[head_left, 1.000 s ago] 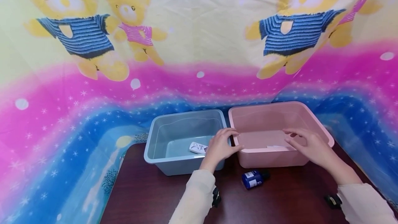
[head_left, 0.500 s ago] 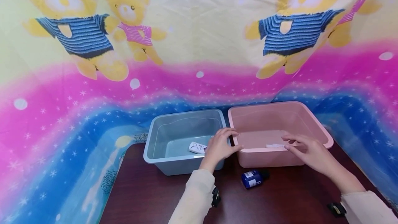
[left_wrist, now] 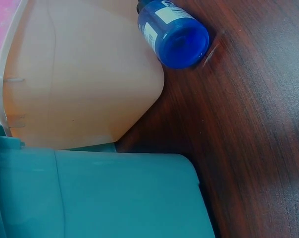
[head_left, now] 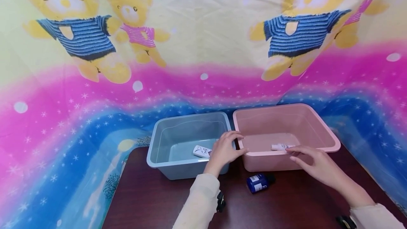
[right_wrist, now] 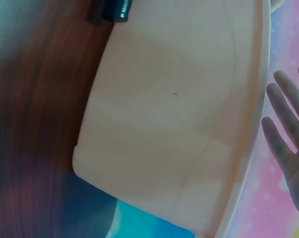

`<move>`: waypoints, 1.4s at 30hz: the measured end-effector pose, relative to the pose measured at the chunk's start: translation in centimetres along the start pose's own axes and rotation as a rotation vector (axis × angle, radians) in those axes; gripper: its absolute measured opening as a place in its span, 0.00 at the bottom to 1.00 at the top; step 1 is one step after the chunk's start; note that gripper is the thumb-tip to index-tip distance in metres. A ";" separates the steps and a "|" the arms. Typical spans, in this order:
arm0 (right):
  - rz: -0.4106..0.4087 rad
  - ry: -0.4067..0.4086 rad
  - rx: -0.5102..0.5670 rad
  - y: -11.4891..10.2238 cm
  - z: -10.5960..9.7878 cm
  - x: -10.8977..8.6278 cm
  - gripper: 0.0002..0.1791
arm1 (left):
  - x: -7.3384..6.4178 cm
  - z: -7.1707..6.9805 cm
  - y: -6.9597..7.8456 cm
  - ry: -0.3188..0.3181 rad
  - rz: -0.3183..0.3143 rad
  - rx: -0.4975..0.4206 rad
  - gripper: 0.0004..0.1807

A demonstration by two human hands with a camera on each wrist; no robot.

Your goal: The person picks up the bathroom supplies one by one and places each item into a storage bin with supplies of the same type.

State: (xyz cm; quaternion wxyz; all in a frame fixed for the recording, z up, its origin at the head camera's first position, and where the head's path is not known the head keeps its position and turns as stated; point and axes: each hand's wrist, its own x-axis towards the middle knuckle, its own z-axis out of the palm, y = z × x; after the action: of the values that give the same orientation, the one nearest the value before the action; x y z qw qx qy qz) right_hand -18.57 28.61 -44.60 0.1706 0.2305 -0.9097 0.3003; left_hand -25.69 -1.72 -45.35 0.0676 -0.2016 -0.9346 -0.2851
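My left hand hovers where the two bins meet, thumb and fingers curved apart by the pink bin's left front corner, holding nothing; whether it touches the rim I cannot tell. Over the front rim of the pink bin is my right hand, fingers extended; the right wrist view shows those fingers spread. Inside that bin lies a small white tube-like item, partly hidden by the front wall. A white printed container lies in the grey-blue bin, partly behind my left hand.
A blue bottle with white labels and a dark cap lies on its side on the dark wooden table, in front of the pink bin. Behind the bins hangs a bear-printed cloth.
My right hand has drawn back toward me from over the pink bin, showing more of the white item inside. The left hand stays in place.
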 end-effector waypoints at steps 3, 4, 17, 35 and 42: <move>-0.002 -0.011 -0.005 0.0 0.3 -0.4 0.20 | 0.0 0.0 0.1 0.000 0.000 0.002 0.28; -0.001 -0.019 -0.004 0.0 0.4 -0.6 0.19 | 0.0 0.0 0.1 0.001 0.001 0.003 0.28; 0.009 -0.064 0.020 -0.4 2.0 -1.8 0.17 | 0.0 0.0 0.1 -0.006 -0.005 -0.003 0.29; 0.022 -0.105 0.042 0.1 4.9 -2.8 0.15 | 0.0 0.0 0.2 -0.016 -0.021 0.003 0.28; -0.068 -0.064 0.044 0.2 6.0 -3.0 0.18 | 0.0 0.0 0.2 -0.006 -0.018 0.004 0.27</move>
State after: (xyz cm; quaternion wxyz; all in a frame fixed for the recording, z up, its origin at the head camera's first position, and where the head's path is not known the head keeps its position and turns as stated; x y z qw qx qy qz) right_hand -17.25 25.92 -50.62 0.1467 0.2744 -0.8996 0.3066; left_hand -25.62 -1.52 -45.26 0.0625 -0.1940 -0.9371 -0.2833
